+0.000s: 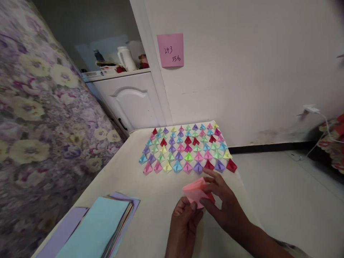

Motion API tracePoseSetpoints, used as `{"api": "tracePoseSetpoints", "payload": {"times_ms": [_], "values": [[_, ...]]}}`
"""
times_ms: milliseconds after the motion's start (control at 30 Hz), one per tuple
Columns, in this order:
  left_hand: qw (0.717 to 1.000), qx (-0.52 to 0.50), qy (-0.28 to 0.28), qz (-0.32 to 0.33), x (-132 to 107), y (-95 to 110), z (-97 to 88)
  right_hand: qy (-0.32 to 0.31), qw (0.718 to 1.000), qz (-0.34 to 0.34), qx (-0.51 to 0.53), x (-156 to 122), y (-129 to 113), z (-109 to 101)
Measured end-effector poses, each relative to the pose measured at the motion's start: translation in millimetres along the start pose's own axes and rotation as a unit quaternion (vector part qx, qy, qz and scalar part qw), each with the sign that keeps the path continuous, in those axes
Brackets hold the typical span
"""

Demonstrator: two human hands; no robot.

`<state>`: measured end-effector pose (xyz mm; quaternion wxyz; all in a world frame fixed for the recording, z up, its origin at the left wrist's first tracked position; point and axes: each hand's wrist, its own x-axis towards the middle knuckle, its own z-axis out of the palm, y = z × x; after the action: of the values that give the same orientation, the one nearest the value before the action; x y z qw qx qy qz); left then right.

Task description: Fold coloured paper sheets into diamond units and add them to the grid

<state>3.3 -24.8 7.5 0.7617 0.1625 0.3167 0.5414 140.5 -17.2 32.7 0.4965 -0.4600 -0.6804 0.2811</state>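
Observation:
A partly folded piece of pink origami paper [194,195] is held up over the near part of the table. My left hand [185,218] pinches its lower edge between thumb and fingers. From the right, my right hand [223,200] grips the other side, thumb in front and some fingers at the upper edge; part of the paper is hidden behind them. Just beyond my hands, rows of small folded paper shapes [188,156] in many colours cover the far part of the table.
At the left lies a stack of coloured paper [98,224], light blue on top. The pale tabletop [150,208] meets the wall at the back. A pink note [171,50] hangs on the wall. A floral curtain [40,125] and a white cabinet [131,104] stand at the left.

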Motion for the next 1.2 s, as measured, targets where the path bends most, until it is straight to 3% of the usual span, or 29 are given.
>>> {"api": "tracePoseSetpoints", "payload": {"times_ms": [333, 500, 933, 1200], "values": [[0.993, 0.111, 0.039, -0.01, -1, -1, 5.8, -0.006, 0.99, 0.121, 0.068, 6, 5, -2], [0.987, 0.156, 0.031, -0.009, -3, 0, 8.2, -0.015, 0.982, 0.161, 0.101, 6, 7, -2], [0.983, 0.179, 0.046, -0.011, 0, -6, 7.8, 0.03, 0.975, 0.171, 0.14, 8, 9, -1], [0.983, 0.18, 0.03, -0.001, -1, -10, 4.9, 0.015, 0.964, 0.197, 0.177, 7, 8, 2]]}}
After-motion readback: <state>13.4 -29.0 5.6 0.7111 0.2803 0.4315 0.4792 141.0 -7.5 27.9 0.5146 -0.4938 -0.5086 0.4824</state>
